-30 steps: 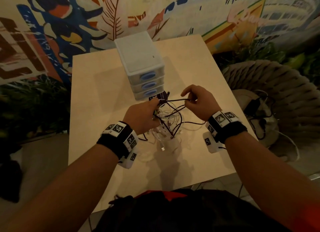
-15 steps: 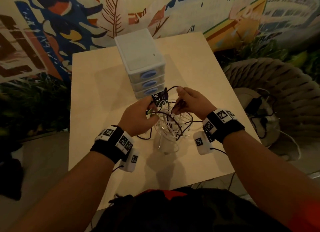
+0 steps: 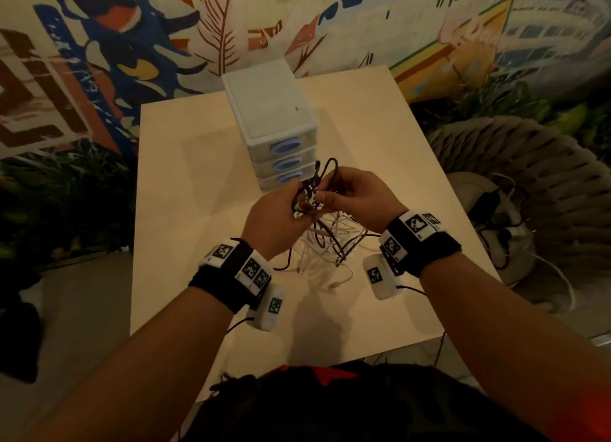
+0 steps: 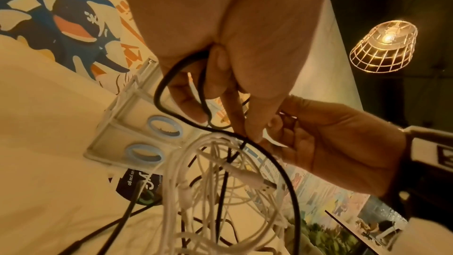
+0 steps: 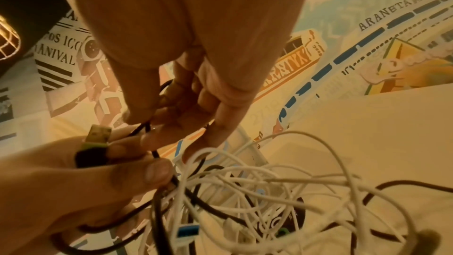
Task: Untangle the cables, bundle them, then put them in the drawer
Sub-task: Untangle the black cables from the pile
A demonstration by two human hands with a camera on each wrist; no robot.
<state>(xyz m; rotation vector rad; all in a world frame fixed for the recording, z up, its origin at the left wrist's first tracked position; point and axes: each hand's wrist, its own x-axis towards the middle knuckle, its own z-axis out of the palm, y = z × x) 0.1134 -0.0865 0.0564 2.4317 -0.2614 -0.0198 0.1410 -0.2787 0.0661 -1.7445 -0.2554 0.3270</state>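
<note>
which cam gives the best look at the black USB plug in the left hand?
Right wrist. The black USB plug with its metal end sits close and unblocked, pinched by the left hand. The head view shows only a small dark and green speck between the hands. In the left wrist view I cannot make it out.

Bench (image 3: 185,210): three-drawer cabinet (image 3: 267,111) stands at its middle, toward the far edge, drawer fronts facing the person. Before the cabinet, cable tangle (image 3: 330,240) hangs from both hands down onto the bench. Left hand (image 3: 274,216) at the tangle's left, right hand (image 3: 360,197) at its right, both raised just before the lowest drawer. Woven chair (image 3: 529,177) right of the bench; mural wall (image 3: 132,44) behind.
</note>
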